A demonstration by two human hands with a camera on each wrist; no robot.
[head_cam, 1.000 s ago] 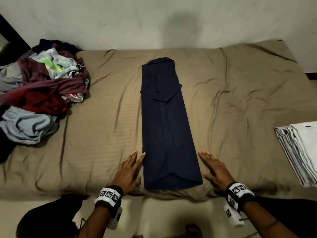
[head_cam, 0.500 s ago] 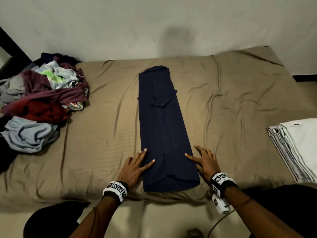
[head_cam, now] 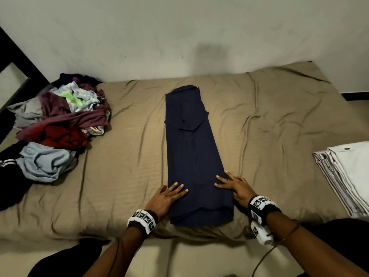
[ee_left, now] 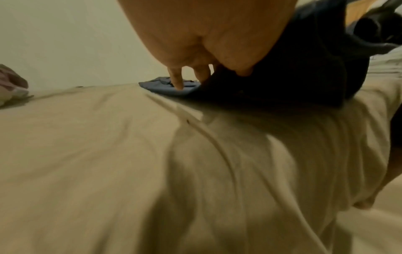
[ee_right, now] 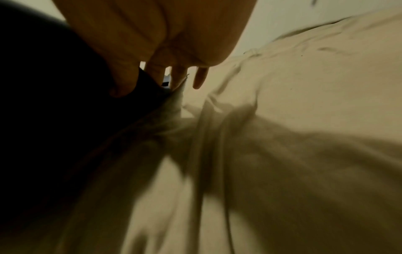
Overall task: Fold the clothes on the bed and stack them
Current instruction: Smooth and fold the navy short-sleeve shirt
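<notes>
Tan bedsheet (head_cam: pixel 123 176) carries everything. At six o'clock, left hand (head_cam: pixel 165 198) and right hand (head_cam: pixel 236 186) press flat, fingers straight, on the navy garment (head_cam: pixel 193 156) folded lengthwise. Folded white stack (head_cam: pixel 349 172) at three; unfolded clothes pile (head_cam: pixel 58 124) at ten.

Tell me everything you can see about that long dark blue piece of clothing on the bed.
The navy garment is folded into a long narrow strip of thin soft-looking cloth, lying flat in the middle of the tan sheet, a folded flap showing near its far end. The left hand and right hand rest their fingers on its near edges.
</notes>
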